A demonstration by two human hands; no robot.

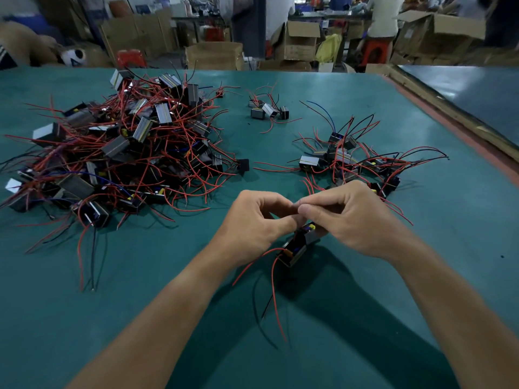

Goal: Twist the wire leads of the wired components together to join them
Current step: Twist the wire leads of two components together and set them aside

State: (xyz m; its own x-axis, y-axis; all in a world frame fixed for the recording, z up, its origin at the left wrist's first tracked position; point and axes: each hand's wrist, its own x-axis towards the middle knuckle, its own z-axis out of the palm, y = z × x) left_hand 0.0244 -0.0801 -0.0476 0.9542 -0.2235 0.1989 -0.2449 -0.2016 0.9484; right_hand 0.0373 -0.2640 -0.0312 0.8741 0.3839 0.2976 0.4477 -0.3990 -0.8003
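The mat (pixel 140 304) under both hands is a flat teal green. Just below the left hand (pixel 252 220) and right hand (pixel 345 217), the component (pixel 299 244) is black with yellow spots and a grey face. Its leads (pixel 273 290) run red and black. Out to the left of the left hand, the big pile (pixel 120 153) is black and grey blocks, some with a thin yellow stripe, tangled in mostly red wire with a few blue and black strands. Beyond the right hand, the smaller pile (pixel 354 161) has the same mix, with one blue wire (pixel 328 115) standing out. The table edge (pixel 449 127) past it is reddish brown.
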